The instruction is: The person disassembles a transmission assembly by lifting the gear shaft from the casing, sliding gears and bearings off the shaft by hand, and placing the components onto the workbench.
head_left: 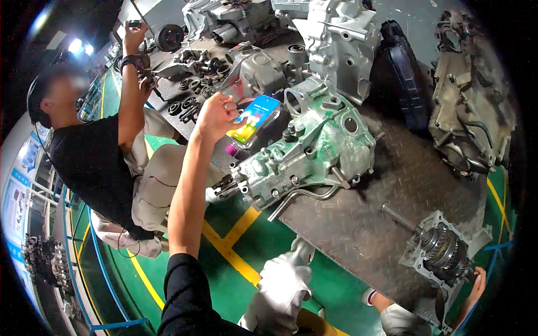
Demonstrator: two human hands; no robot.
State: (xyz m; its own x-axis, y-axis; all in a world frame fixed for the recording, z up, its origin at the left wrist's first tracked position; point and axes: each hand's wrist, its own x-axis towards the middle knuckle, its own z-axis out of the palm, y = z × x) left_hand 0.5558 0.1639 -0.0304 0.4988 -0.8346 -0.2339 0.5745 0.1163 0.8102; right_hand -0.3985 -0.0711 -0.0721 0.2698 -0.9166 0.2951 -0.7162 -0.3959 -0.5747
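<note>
My left hand (pixel 217 116) is closed at the left edge of a smartphone (pixel 256 119), with one digit over its lit blue and yellow screen. Under the phone shows a clear plastic item, and a magenta cap (pixel 231 150) lies beside it. Right of the phone, a silver gearbox (pixel 314 148) with green stains lies on the table. At the lower right, my right hand (pixel 477 283) is beside an open gear housing (pixel 412 255) with a shaft and gears inside. Its fingers are partly hidden, so its grip does not show.
The dark metal table (pixel 347 232) carries a tall silver casing (pixel 342 50), a dark blue cover (pixel 400 73) and a brown casing (pixel 457 106). Small gears and bearings (pixel 193 92) lie farther back. To the left, a person in black (pixel 92 162) sits with one arm raised.
</note>
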